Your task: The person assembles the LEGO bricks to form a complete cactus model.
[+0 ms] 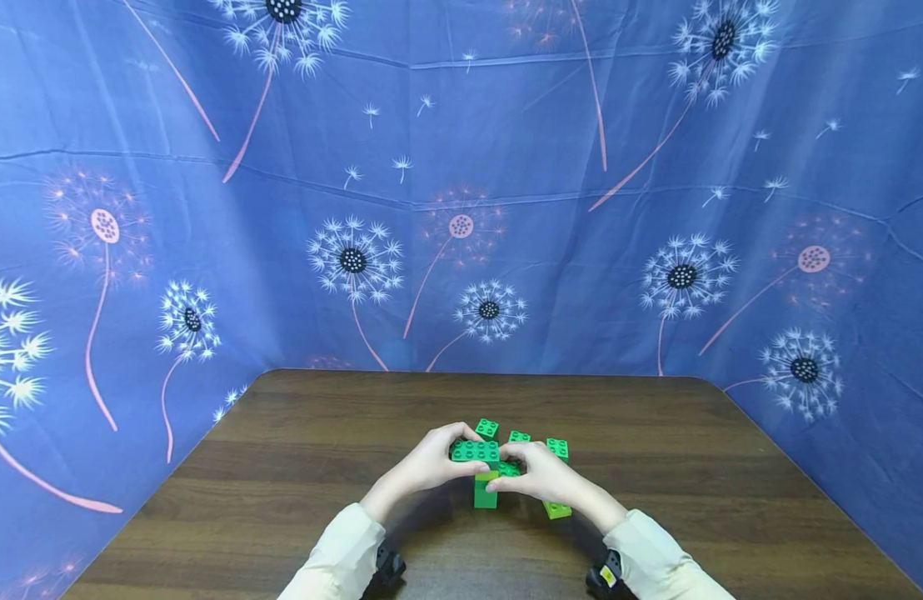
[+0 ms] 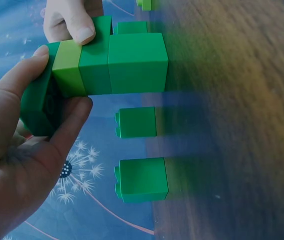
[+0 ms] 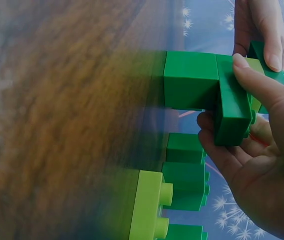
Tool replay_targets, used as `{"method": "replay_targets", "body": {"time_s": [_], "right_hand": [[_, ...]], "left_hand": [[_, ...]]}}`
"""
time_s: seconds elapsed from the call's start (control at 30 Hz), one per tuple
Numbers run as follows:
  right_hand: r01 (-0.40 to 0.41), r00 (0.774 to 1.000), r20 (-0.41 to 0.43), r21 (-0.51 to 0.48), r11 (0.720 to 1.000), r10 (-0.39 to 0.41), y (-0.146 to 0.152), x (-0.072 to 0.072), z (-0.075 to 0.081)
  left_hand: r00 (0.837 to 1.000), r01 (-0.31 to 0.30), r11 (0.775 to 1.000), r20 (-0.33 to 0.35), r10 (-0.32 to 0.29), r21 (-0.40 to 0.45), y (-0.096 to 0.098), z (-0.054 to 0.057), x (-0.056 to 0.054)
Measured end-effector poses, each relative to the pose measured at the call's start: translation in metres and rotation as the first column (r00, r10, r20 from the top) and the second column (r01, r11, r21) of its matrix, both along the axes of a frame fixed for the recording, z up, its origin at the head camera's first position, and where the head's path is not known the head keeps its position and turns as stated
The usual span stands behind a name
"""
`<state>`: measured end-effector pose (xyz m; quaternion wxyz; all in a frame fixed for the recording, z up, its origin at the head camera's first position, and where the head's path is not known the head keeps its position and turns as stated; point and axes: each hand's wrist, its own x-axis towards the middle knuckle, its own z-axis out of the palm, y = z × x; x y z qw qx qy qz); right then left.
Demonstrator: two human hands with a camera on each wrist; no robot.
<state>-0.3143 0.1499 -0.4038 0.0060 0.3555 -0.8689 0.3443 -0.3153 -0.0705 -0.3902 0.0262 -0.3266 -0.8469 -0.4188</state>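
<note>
Left hand (image 1: 434,457) is pinching the top green brick (image 1: 472,451), jutting left from a stack low centre in the frame; right hand (image 1: 542,477) is pinching the lower green brick (image 3: 234,107), jutting right. Lime brick (image 2: 68,67) is sitting between these two, base block (image 1: 486,495) standing under them on the table (image 1: 281,475). Step in hand looks like firming up the stack: right hand should be bracing while left is pressing straight down over the lime brick, not on the overhang, which could be tipping everything. Full seating: cannot tell. Loose green blocks (image 1: 557,448) are standing above and right of the stack, loose lime block (image 1: 557,510) lower right
</note>
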Motion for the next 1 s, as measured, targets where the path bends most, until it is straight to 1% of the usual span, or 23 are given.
{"method": "replay_targets", "body": {"time_s": [0.13,0.27,0.3,0.33,0.43,0.53,0.6,0.8,1.0], "right_hand": [[-0.011,1.0,-0.023,0.004,1.0,0.011,0.001,0.001,0.001],[-0.03,0.996,-0.086,0.01,0.999,0.031,0.005,0.001,0.001],[-0.036,0.993,-0.114,0.015,0.999,0.037,0.007,0.001,0.0],[-0.036,0.992,-0.121,0.017,0.999,0.038,0.008,0.001,0.0],[-0.018,0.996,-0.083,0.028,0.999,0.02,0.013,0.001,0.0],[0.008,1.0,0.005,0.048,0.999,-0.009,0.016,0.002,0.001],[0.019,0.999,0.039,0.059,0.998,-0.022,0.018,0.002,0.002],[0.023,0.997,0.078,0.048,0.999,-0.027,0.023,0.006,0.004],[0.005,0.996,0.088,0.036,0.999,-0.009,0.032,0.008,0.004]], "left_hand": [[1.0,-0.006,1.0,0.008,0.006,-0.003,0.001,0.001,0.0],[1.0,-0.011,1.0,0.004,0.011,0.006,0.002,0.0,-0.001],[1.0,-0.013,1.0,0.005,0.013,0.009,0.002,0.0,-0.001],[1.0,-0.014,1.0,0.003,0.014,0.011,0.002,-0.001,-0.001],[1.0,-0.018,1.0,0.01,0.017,0.02,0.002,-0.002,-0.002],[1.0,-0.021,0.999,0.019,0.021,0.029,0.001,-0.004,-0.002],[0.999,-0.025,0.999,0.029,0.024,0.032,0.001,-0.003,-0.002],[0.998,-0.021,0.999,0.06,0.019,0.033,0.0,-0.003,-0.002],[0.999,-0.022,0.999,0.047,0.021,0.024,0.0,-0.003,-0.001]]}}
